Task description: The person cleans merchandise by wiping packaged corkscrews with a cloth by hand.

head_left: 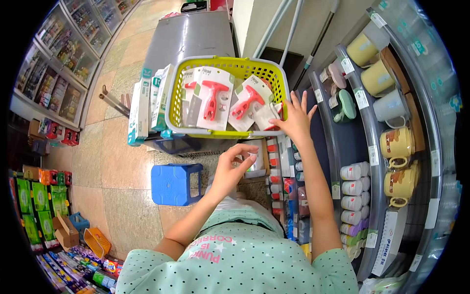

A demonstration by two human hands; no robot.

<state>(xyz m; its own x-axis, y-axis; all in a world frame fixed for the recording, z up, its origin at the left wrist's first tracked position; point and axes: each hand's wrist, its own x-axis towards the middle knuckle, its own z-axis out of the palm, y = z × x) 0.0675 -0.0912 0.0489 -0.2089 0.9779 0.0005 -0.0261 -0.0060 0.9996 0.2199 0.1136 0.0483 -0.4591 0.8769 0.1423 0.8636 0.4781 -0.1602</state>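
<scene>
A yellow-green plastic basket [227, 61] with a grey rim holds several white cards carrying red T-shaped tools [211, 100]. In its near right corner lies a small whitish package [267, 115]. My right hand [296, 117] is at that corner with its fingers spread; the thumb reaches over the rim beside the package, and I cannot tell whether it touches it. Below the basket's front side, my left hand [233, 168] hangs in the air. Its fingers are loosely curled, thumb and fingertips apart, and nothing shows between them.
The basket rests near a grey metal-topped cabinet [191, 36]. Tall white-and-teal boxes [142, 110] stand left of it. A blue stool [171, 183] is on the tiled floor. Shelves on the right hold yellow mugs [397, 142] and white jars [351, 188]. Poles [293, 29] lean behind.
</scene>
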